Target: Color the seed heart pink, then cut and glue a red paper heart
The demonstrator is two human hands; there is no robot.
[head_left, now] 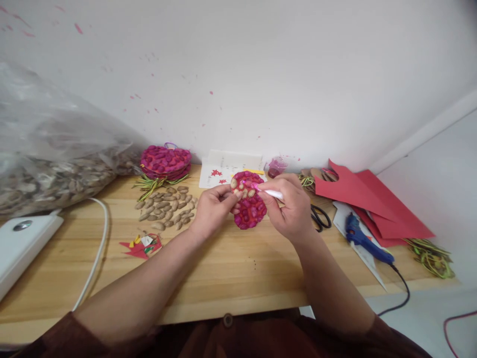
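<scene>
Small see-through cup (280,164) with dark pink liquid (273,172) sits at the back edge of the table (231,283), and a crinkly clear bag (55,124) of peanuts (40,181) slumps toward the back left. Left hand (214,209) pinches a bumpy pink peanut-covered piece (250,215) over the middle; right hand (288,206) grips 1 white brush (274,194) at it. Blue glue gun (367,243) lies near the right end.

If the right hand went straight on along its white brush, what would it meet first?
The magenta nut-studded piece, most likely near its pale nuts. The white brush in the right hand points at it; tip contact is hard to judge.
</scene>
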